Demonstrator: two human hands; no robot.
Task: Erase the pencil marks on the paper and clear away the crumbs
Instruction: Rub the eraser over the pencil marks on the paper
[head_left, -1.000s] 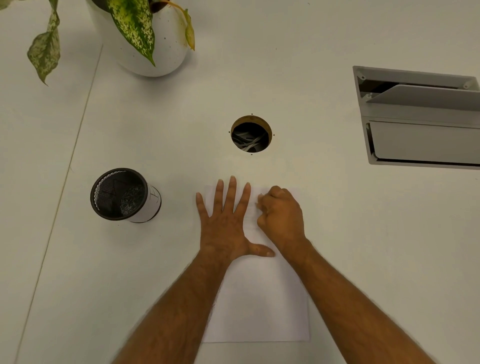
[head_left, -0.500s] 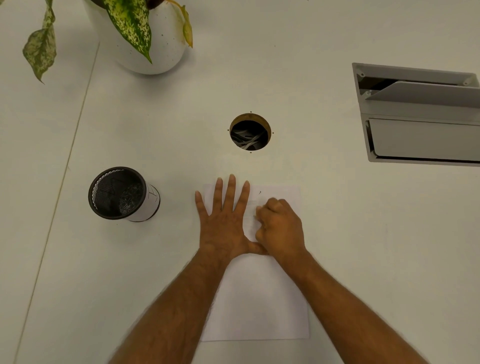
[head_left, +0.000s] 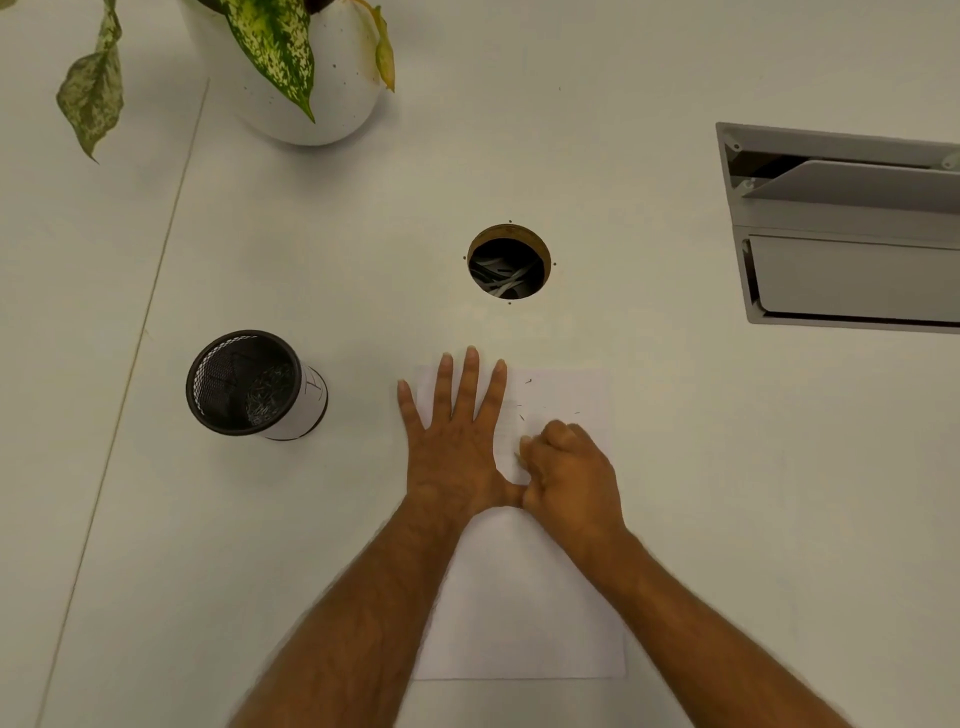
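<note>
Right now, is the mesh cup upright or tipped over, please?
Upright: the mesh cup stands on its base, its round rim facing up.

white paper (head_left: 519, 613) lying flat on table, long side running away from viewer. few tiny dark crumbs (head_left: 528, 381) scattered near far end. pencil marks too faint to tell

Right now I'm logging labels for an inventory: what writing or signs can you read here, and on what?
None can be read.
Pen cup: a dark mark on its white wrap, too partial to read.
Paper: only faint pencil strokes and crumbs, no legible words.
</note>
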